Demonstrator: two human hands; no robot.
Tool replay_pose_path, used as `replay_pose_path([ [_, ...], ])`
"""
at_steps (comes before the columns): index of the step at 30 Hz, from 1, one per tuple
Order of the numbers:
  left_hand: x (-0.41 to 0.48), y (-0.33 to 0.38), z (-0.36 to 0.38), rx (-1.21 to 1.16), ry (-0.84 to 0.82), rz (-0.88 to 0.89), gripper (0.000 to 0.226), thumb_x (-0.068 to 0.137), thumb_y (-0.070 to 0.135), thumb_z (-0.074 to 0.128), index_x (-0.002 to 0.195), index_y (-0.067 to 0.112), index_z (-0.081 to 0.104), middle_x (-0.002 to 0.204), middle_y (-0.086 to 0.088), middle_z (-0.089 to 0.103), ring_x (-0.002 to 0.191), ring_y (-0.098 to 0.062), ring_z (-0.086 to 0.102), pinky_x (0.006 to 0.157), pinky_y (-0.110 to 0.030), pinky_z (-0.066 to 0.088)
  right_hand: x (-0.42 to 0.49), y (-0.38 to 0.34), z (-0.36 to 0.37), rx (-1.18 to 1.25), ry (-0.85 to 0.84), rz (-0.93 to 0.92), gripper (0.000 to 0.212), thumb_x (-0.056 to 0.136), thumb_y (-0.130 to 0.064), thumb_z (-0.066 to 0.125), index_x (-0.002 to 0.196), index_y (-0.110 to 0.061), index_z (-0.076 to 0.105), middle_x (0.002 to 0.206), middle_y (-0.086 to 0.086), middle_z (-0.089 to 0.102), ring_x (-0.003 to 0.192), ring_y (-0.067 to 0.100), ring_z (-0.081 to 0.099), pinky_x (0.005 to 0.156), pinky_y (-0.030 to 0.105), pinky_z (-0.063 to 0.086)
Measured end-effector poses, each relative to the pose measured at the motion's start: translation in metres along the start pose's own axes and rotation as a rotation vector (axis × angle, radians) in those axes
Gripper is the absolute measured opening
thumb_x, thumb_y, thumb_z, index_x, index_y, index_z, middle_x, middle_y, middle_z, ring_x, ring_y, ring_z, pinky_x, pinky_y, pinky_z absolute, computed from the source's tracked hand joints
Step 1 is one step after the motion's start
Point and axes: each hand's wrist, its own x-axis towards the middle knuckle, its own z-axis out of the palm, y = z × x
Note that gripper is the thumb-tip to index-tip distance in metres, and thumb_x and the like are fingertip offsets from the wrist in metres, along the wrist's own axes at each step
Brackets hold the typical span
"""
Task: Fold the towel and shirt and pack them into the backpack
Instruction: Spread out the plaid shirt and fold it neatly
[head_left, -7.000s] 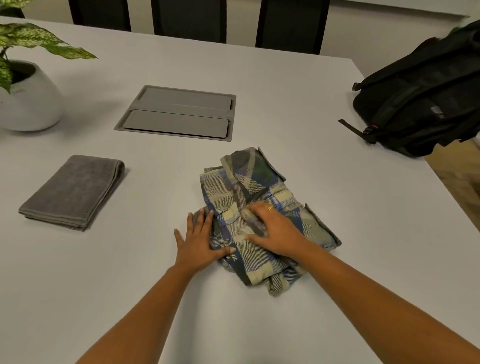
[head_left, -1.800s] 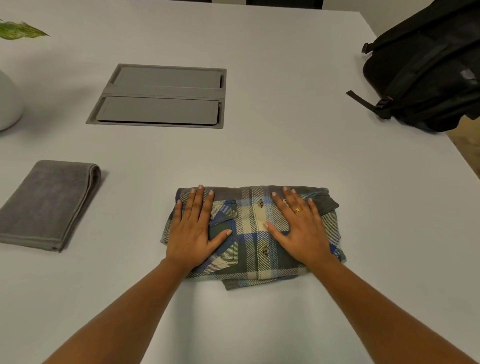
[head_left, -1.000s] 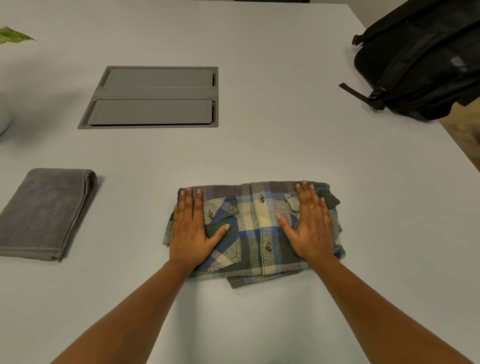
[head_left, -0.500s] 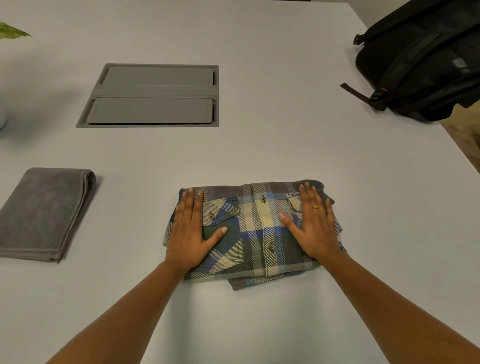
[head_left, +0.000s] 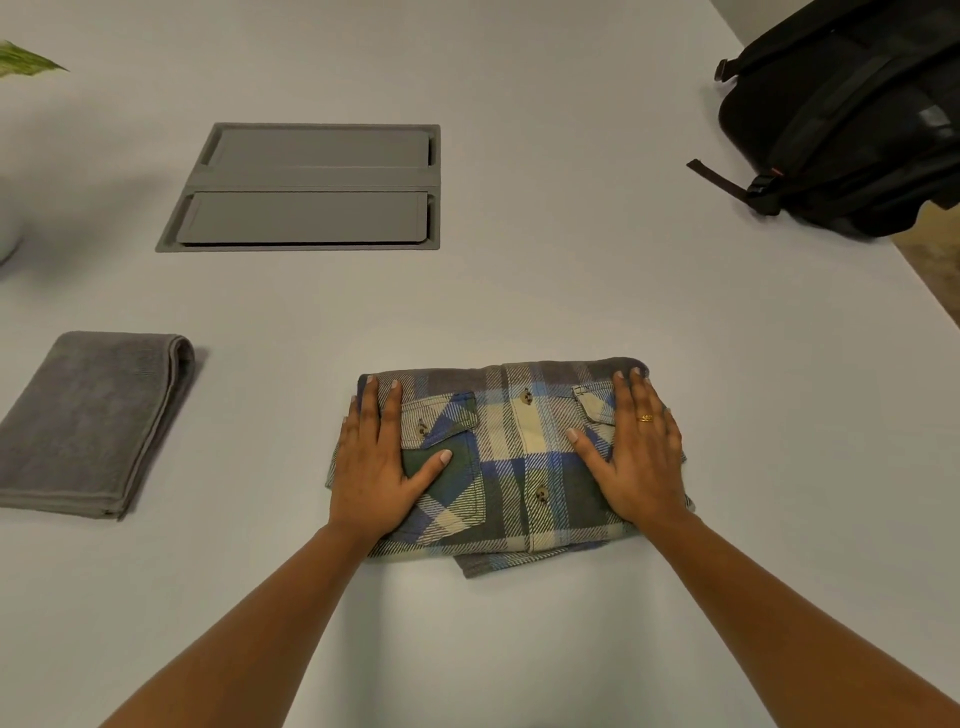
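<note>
A plaid shirt (head_left: 519, 457) in blue, green and cream lies folded into a compact rectangle on the white table (head_left: 571, 291), buttons and pockets facing up. My left hand (head_left: 374, 462) presses flat on its left end, fingers straight. My right hand (head_left: 636, 457), wearing a ring, presses flat on its right end. A grey towel (head_left: 93, 421) lies folded on the table to the left, apart from both hands. The black backpack (head_left: 852, 114) rests at the table's far right corner, its zip state not discernible.
A grey recessed cable hatch (head_left: 306, 187) is set in the table beyond the shirt. A white plant pot (head_left: 8, 228) and a leaf (head_left: 26, 60) show at the far left edge. The table's right edge (head_left: 930, 291) runs diagonally below the backpack.
Seven seconds ago the shirt was a crumpled bundle; now it is a neat rectangle. Over the last second both hands slid outward a little on it and stayed flat.
</note>
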Motion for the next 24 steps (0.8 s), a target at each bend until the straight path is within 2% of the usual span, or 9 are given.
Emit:
replay_pose_path([
  [5, 0.001, 0.001, -0.002, 0.033, -0.040, -0.020, 0.105, 0.069, 0.089, 0.008, 0.149, 0.021, 0.003, 0.157, -0.007, 0.001, 0.145, -0.027, 0.005, 0.117, -0.048, 0.010, 0.001, 0.000, -0.003, -0.011, -0.022, -0.002, 0.110, 0.068, -0.088, -0.004, 0.150, -0.016, 0.009, 0.158, 0.007, 0.006, 0.145, 0.023, 0.005, 0.115, 0.040, 0.002],
  [8, 0.001, 0.005, -0.007, 0.118, -0.088, -0.072, 0.110, 0.061, 0.092, -0.003, 0.148, 0.025, -0.005, 0.157, -0.003, -0.008, 0.144, -0.026, -0.010, 0.112, -0.052, -0.009, 0.001, -0.003, -0.012, -0.065, -0.060, -0.012, 0.110, 0.066, -0.089, 0.000, 0.150, -0.017, 0.012, 0.158, 0.007, 0.010, 0.145, 0.024, 0.009, 0.114, 0.048, 0.009],
  [10, 0.002, 0.010, -0.015, 0.199, -0.095, -0.077, 0.114, 0.058, 0.091, -0.011, 0.150, 0.025, -0.001, 0.157, -0.001, -0.008, 0.142, -0.021, -0.019, 0.106, -0.052, -0.019, 0.004, -0.006, -0.025, -0.123, 0.009, -0.024, 0.096, 0.073, -0.080, 0.013, 0.144, -0.018, 0.033, 0.150, 0.007, 0.032, 0.139, 0.026, 0.026, 0.107, 0.051, 0.022],
  [12, 0.007, 0.014, -0.026, 0.188, -0.081, -0.057, 0.112, 0.061, 0.087, -0.015, 0.149, 0.023, 0.011, 0.158, -0.002, 0.001, 0.143, -0.017, -0.016, 0.107, -0.053, -0.019, 0.014, -0.008, -0.040, -0.102, 0.142, -0.067, 0.074, 0.080, -0.066, 0.024, 0.126, -0.018, 0.056, 0.133, 0.005, 0.053, 0.126, 0.026, 0.042, 0.098, 0.048, 0.030],
  [14, 0.017, 0.020, -0.038, 0.150, -0.079, -0.019, 0.108, 0.066, 0.084, -0.011, 0.146, 0.021, 0.025, 0.157, -0.002, 0.012, 0.145, -0.017, -0.007, 0.109, -0.052, -0.016, 0.033, -0.012, -0.055, -0.039, 0.128, -0.153, 0.057, 0.085, -0.055, 0.034, 0.119, -0.018, 0.062, 0.127, 0.002, 0.058, 0.122, 0.022, 0.047, 0.099, 0.043, 0.030],
  [16, 0.033, 0.028, -0.048, 0.175, -0.118, 0.054, 0.098, 0.071, 0.080, 0.000, 0.143, 0.021, 0.032, 0.156, -0.002, 0.015, 0.145, -0.018, -0.002, 0.111, -0.049, -0.013, 0.056, -0.019, -0.067, 0.034, -0.072, -0.272, 0.046, 0.090, -0.046, 0.050, 0.127, -0.020, 0.056, 0.136, 0.001, 0.052, 0.127, 0.020, 0.043, 0.106, 0.040, 0.027],
  [19, 0.066, 0.040, -0.061, 0.213, -0.299, 0.175, 0.074, 0.087, 0.066, 0.034, 0.144, 0.020, 0.030, 0.157, -0.003, 0.013, 0.145, -0.020, 0.003, 0.115, -0.044, 0.000, 0.083, -0.032, -0.077, 0.007, -0.513, -0.322, 0.067, 0.085, -0.046, 0.061, 0.142, -0.022, 0.037, 0.150, 0.001, 0.033, 0.137, 0.020, 0.030, 0.113, 0.041, 0.025],
  [21, 0.086, 0.048, -0.069, 0.186, -0.475, 0.195, 0.071, 0.089, 0.047, 0.053, 0.146, 0.016, 0.025, 0.155, -0.006, 0.019, 0.143, -0.022, 0.014, 0.114, -0.038, 0.014, 0.097, -0.038, -0.081, 0.020, -0.741, -0.279, 0.078, 0.082, -0.046, 0.064, 0.145, -0.017, 0.029, 0.151, 0.004, 0.031, 0.135, 0.022, 0.033, 0.111, 0.037, 0.028],
  [24, 0.105, 0.056, -0.071, 0.145, -0.705, 0.112, 0.079, 0.083, 0.039, 0.067, 0.145, 0.011, 0.027, 0.146, -0.009, 0.037, 0.130, -0.025, 0.039, 0.106, -0.035, 0.031, 0.108, -0.048, -0.083, -0.029, -0.856, -0.263, 0.081, 0.080, -0.043, 0.069, 0.144, -0.010, 0.031, 0.145, 0.006, 0.039, 0.129, 0.024, 0.041, 0.107, 0.035, 0.034],
])
